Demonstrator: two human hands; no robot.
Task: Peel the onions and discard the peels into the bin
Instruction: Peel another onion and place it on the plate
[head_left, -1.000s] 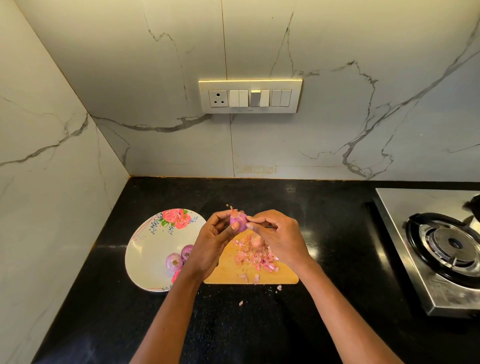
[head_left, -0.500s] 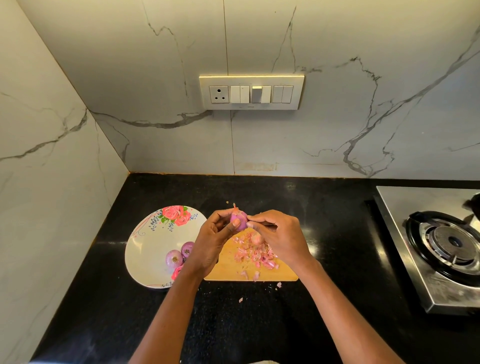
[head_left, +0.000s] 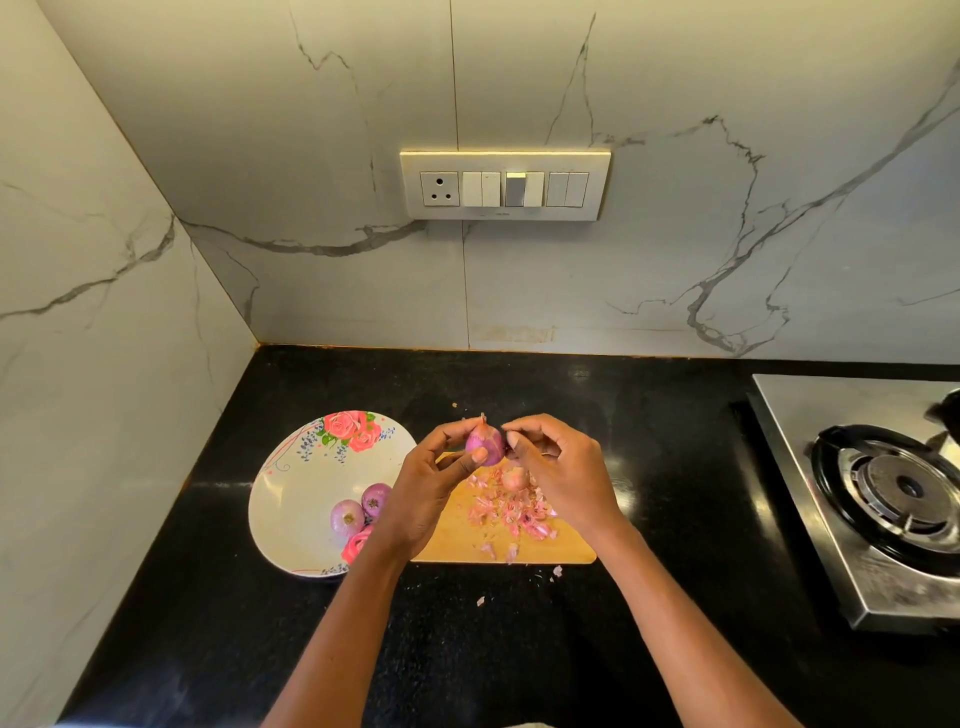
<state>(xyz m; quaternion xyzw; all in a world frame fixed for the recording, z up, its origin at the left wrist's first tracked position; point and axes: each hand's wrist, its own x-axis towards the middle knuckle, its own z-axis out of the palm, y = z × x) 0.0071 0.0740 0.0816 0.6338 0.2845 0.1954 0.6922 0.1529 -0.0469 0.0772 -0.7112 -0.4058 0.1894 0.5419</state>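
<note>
Onion (head_left: 485, 443): small, purple, held above the board (head_left: 566, 548), pinched between thumb and fingers of the left hand (head_left: 431, 486). Right hand (head_left: 563, 475): fingertips curled against the onion's right side, picking at its skin. Peels (head_left: 511, 512): pink scraps heaped on the board, a few on the black counter (head_left: 519, 649) just in front. Second onion (head_left: 515, 479): unpeeled, on the board among the peels. Plate (head_left: 291, 499): floral, left of the board, holding two peeled onions (head_left: 361, 509). Stove (head_left: 883, 493): far right. Switch panel (head_left: 504, 185): on the wall.
</note>
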